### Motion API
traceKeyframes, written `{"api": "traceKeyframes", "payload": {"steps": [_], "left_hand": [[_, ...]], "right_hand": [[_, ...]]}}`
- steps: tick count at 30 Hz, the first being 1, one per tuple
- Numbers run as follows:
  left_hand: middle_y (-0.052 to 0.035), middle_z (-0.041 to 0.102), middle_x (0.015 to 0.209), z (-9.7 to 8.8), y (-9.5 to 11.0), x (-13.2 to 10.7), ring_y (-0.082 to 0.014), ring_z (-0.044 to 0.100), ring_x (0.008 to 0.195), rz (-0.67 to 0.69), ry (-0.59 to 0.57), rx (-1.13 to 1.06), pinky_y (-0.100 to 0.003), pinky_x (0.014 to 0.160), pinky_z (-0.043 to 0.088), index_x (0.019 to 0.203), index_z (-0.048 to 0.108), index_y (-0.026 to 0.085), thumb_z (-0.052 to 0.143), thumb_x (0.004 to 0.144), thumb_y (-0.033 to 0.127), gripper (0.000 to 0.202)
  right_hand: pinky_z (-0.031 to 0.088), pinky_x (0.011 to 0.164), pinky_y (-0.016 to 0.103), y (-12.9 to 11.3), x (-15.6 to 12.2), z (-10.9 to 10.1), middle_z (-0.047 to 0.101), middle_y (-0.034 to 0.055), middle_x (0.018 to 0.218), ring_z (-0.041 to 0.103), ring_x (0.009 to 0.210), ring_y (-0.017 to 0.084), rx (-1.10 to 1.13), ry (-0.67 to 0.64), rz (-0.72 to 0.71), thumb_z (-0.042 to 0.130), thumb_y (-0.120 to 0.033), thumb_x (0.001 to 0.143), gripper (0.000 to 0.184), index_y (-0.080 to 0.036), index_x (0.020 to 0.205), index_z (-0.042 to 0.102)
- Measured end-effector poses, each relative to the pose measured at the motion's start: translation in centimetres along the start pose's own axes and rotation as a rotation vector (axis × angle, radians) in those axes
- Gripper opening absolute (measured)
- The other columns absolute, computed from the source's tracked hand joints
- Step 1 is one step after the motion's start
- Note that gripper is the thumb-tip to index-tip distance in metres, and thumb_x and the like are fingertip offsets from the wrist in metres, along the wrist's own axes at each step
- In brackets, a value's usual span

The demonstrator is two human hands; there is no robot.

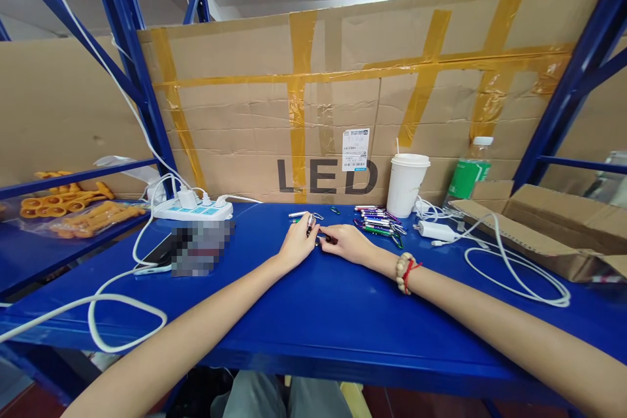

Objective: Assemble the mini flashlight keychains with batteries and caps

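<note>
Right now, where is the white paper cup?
In the head view the white paper cup stands right of centre, between the flashlight pile and the green bottle.

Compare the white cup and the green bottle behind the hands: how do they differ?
The white cup is plain, lidded, with a straw; the green bottle has a white cap. The cup stands fully in view; the bottle's base hides behind the cardboard box. Both stand upright.

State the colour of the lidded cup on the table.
White cup, clearest in the head view.
</note>
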State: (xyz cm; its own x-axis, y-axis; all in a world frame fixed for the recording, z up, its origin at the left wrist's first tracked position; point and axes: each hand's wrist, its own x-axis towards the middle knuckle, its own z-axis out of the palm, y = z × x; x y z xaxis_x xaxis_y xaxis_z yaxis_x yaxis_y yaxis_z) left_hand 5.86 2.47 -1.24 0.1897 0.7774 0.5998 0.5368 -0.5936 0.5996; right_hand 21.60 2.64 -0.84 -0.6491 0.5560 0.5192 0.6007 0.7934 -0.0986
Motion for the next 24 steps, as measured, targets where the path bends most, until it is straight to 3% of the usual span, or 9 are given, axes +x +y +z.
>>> {"api": "traceKeyframes", "payload": {"steps": [13, 24], "left_hand": [[0.0039, 0.045, 0.058, -0.5, 0.9, -0.3, -0.0118, 0.043, 0.052, 0.012, -0.013, -0.022, -0.023, 0.053, 0.03, 0.065, 0.037, 0.021, 0.046, 0.078, 0.021, 0.016], [0.0056, 0.05, 0.054, -0.6, 1.9, -0.3, -0.0105, 0.047, 0.053, 0.01, -0.047, -0.093, -0.021, 0.058, 0.036, 0.066, 0.035, 0.02, 0.043, 0.083, 0.029, 0.021]], "right_hand": [[0.032, 0.053, 0.019, -0.6, -0.1, -0.4, 0.055, 0.0001, 0.062, 0.042, 0.052, 0.009, 0.025, 0.047, 0.014, 0.051, -0.014, 0.078, 0.011, -0.015, 0.069, 0.056], [0.036, 0.058, 0.022, 0.0, -0.3, -0.6, 0.05, 0.0004, 0.065, 0.045, 0.06, 0.012, 0.098, 0.16, 0.0, 0.043, -0.02, 0.086, 0.018, -0.016, 0.074, 0.056]]}}
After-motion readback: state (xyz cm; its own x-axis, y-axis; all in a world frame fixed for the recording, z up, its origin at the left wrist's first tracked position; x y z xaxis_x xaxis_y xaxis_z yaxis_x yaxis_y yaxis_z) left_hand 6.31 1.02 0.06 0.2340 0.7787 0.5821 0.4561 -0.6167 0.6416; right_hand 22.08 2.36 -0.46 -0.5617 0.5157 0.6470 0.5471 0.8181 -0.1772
